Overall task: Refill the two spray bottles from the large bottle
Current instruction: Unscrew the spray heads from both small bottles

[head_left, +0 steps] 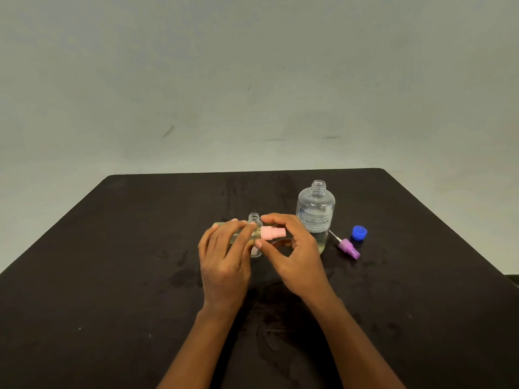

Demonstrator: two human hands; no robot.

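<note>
My left hand (224, 256) grips a small clear spray bottle (224, 227) held sideways, its pink spray cap (271, 233) pointing right. My right hand (292, 254) curls around that pink cap, thumb below and fingers above. Behind the hands a second small clear bottle (254, 219) stands upright with an open neck, mostly hidden. The large clear bottle (316, 213) stands uncapped to the right, with a printed label and liquid low in it. Its blue cap (359, 233) and a purple spray head (348, 247) with a dip tube lie on the table right of it.
All of it rests on a black table (112, 276) with faint wet smears near the middle. A plain grey wall rises behind the far edge. The table's right corner falls away at the frame's right side.
</note>
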